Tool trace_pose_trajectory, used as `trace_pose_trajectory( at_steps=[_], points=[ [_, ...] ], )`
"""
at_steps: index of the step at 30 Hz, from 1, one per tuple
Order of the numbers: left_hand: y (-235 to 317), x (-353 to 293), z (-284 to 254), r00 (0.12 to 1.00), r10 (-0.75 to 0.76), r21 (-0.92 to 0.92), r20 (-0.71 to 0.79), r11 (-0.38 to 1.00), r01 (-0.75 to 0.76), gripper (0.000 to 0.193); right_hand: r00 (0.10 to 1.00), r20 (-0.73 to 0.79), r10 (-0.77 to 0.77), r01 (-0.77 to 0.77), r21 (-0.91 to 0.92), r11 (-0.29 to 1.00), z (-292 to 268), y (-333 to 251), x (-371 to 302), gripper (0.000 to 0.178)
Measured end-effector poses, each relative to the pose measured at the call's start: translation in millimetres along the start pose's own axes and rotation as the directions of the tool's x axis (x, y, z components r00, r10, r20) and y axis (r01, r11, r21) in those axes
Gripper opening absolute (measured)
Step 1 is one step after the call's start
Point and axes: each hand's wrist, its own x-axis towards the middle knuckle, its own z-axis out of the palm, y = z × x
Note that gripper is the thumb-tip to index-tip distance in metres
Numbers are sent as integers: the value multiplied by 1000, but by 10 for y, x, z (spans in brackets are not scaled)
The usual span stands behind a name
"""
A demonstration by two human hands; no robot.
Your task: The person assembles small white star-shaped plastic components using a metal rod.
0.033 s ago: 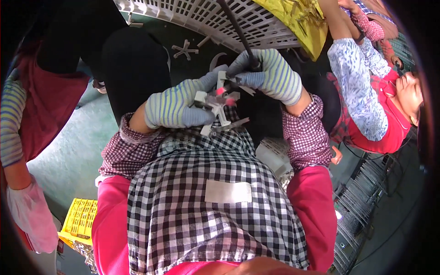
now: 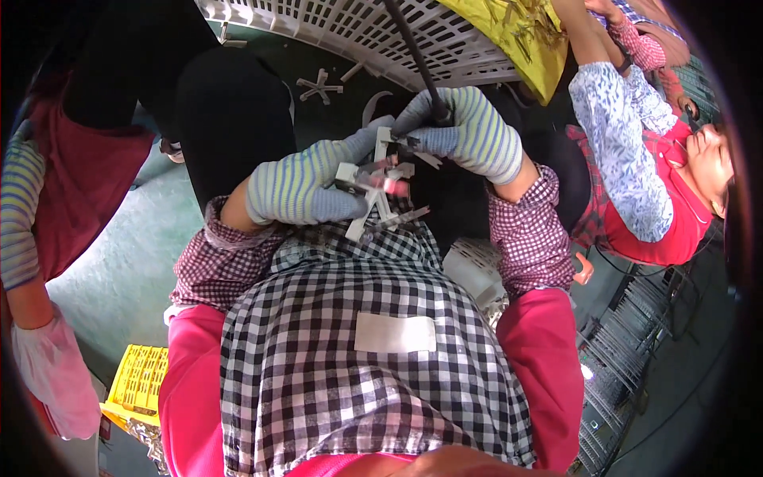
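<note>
My left hand (image 2: 306,183), in a blue-and-yellow striped knit glove, is closed on a white branched part (image 2: 354,175) with several arms, held above my lap. Pink-red pieces (image 2: 395,188) at its centre are smeared by motion. My right hand (image 2: 477,135), gloved alike, is closed around a dark hand tool (image 2: 442,116); most of it is hidden by the fingers. A black hose or cable (image 2: 409,44) runs up from this tool. The tool's dark lower end comes close to the part's upper arm; whether they touch, I cannot tell.
A white slatted crate (image 2: 334,32) stands ahead, with a yellow sheet (image 2: 532,48) at its right. Another white branched part (image 2: 319,86) lies on the floor. A co-worker (image 2: 636,175) sits close on the right, another person's gloved arm (image 2: 22,207) on the left. A yellow basket (image 2: 139,378) stands lower left.
The blurred pink-red pieces on the part have shifted slightly, and my left hand sits a little further left. Both hands keep their hold.
</note>
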Motion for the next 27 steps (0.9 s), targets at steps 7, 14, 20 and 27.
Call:
trace_pose_trajectory(
  at_steps=[7,14,20,27],
  points=[
    [77,17,-9,995,-35,-44,92,998,39,64,999,-15,44,-44,-7,999,56,34,-75,18],
    [133,164,0,972,-146,-204,-185,973,108,42,999,38,26,-25,-22,999,-7,-41,-28,19],
    [47,190,24,969,-107,-236,-221,970,54,38,996,74,-51,58,-92,994,-26,30,36,17],
    [-20,240,23,936,-67,-174,-346,985,6,38,996,-38,-86,86,20,996,56,8,2,16]
  ],
)
